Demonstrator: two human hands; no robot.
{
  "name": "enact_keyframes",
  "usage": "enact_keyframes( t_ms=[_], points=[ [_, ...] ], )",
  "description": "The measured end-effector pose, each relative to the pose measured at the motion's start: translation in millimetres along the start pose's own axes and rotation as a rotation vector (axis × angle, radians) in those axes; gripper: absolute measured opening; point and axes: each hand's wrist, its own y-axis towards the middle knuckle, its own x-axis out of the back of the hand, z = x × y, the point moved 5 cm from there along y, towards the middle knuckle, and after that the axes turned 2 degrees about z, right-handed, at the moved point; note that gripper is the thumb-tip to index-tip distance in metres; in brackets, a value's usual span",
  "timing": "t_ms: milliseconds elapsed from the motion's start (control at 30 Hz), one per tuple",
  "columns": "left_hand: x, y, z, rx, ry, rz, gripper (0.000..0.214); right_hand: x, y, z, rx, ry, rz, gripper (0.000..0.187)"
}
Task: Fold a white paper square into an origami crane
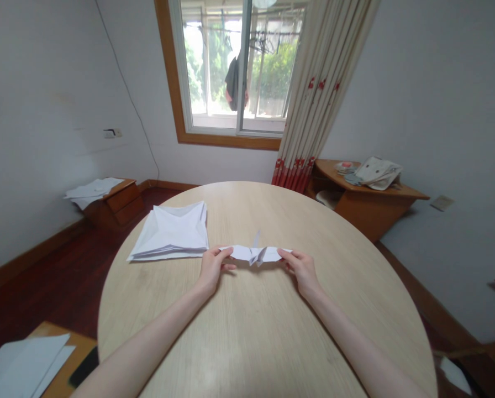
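A folded white paper crane (pixel 257 255) is stretched between my two hands, just over the round wooden table (pixel 251 331). My left hand (pixel 215 267) pinches the tip of its left wing between thumb and fingers. On the other side, my right hand (pixel 301 268) grips the right wing tip in the same way. The wings spread out nearly level, and a thin pointed strip rises from the crane's middle, away from me. Close beyond my left hand lies a stack of creased white paper (pixel 175 229).
At the lower left, white sheets (pixel 27 362) and a dark object (pixel 84 367) rest on a wooden surface. A small cabinet (pixel 123 204) with papers stands at the left wall. To the right, a corner desk (pixel 367 204) holds a cloth bag (pixel 378 171) beside the curtain (pixel 314 99).
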Motion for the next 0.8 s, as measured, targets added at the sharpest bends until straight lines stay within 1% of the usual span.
enact_keyframes(
  t_ms=[233,367,500,533,600,667,733,800],
  points=[
    [-7.7,-8,-7,-0.028,0.045,0.053,0.034,-2,3,-4,0.141,-0.173,0.024,0.041],
    [-9.8,-14,-10,-0.079,0.055,0.034,0.032,-1,4,-6,0.219,-0.247,-0.019,0.039],
    [-9.5,-16,-10,-0.109,0.064,0.005,0.030,0,-5,6,0.332,-0.306,-0.081,0.036],
    [-9.3,-16,-9,-0.114,0.067,-0.002,0.029,-1,-9,12,0.379,-0.329,-0.093,0.034],
    [-8.8,-16,-9,-0.121,0.071,-0.013,0.029,-6,-21,28,0.589,-0.461,-0.112,0.027],
    [-8.9,-17,-9,-0.124,0.076,-0.018,0.028,-12,-34,39,0.750,-0.559,-0.112,0.021],
    [-10.2,-18,-9,-0.123,0.084,-0.010,0.027,-20,-42,43,0.825,-0.632,-0.056,0.017],
    [-12.5,-21,-10,-0.121,0.092,0.004,0.025,-27,-46,41,0.837,-0.666,0.017,0.014]
  ],
)
